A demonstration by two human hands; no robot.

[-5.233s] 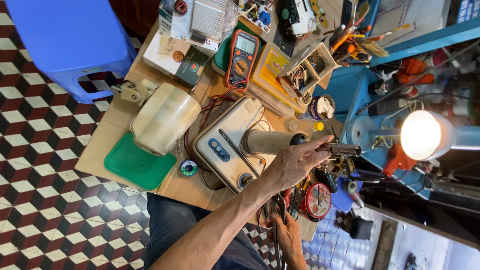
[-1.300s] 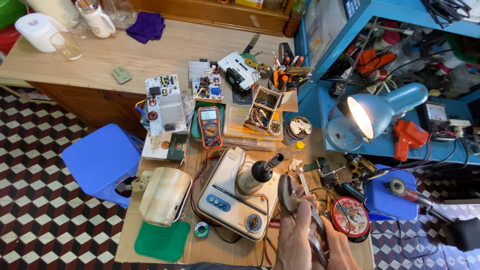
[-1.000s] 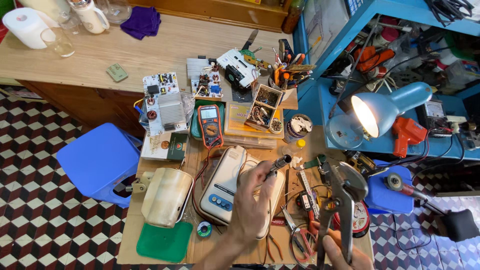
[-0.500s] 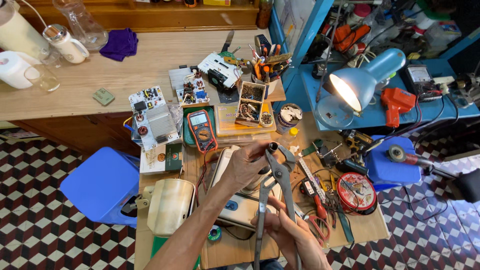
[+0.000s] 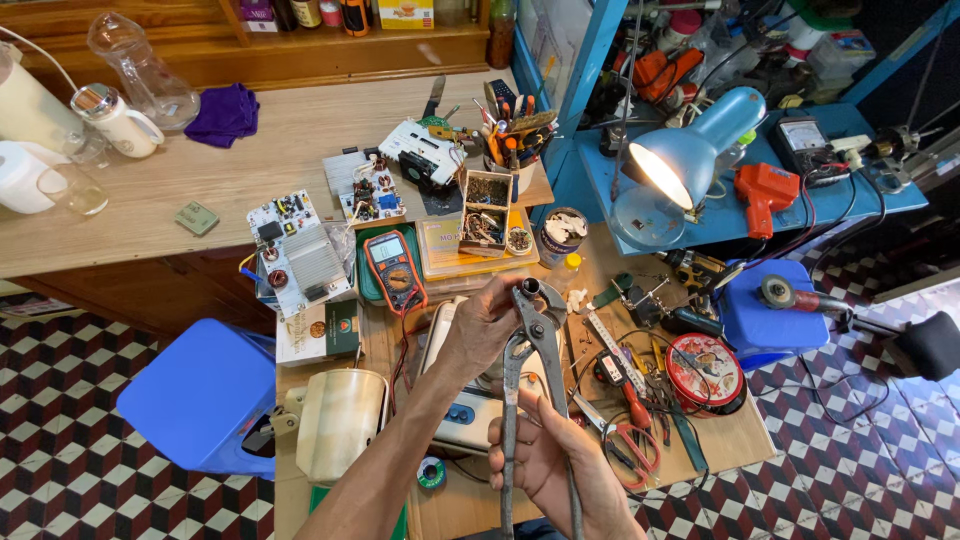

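Large grey slip-joint pliers [image 5: 532,345] stand upright in front of me, jaws at the top. My right hand [image 5: 555,465] grips the two long handles from below. My left hand [image 5: 485,322] reaches in from the lower left, and its fingers close on the pliers' head just beside the jaws. Both hands are over a white appliance base [image 5: 462,425] with blue buttons lying on the wooden bench [image 5: 700,450]. My left palm hides the appliance's top, so I cannot tell whether the jaws touch it.
Around the hands are a red multimeter [image 5: 395,270], circuit boards [image 5: 295,255], a cream jug [image 5: 340,420], a red round tin [image 5: 705,370], red-handled cutters [image 5: 632,440] and a roll of tape [image 5: 432,472]. A lit desk lamp [image 5: 690,160] is at right, a blue stool [image 5: 200,395] at left.
My right hand has brought the pliers from the right side over to the appliance and raised them. My left hand has moved from the appliance's top onto the pliers' head. The view has shifted.
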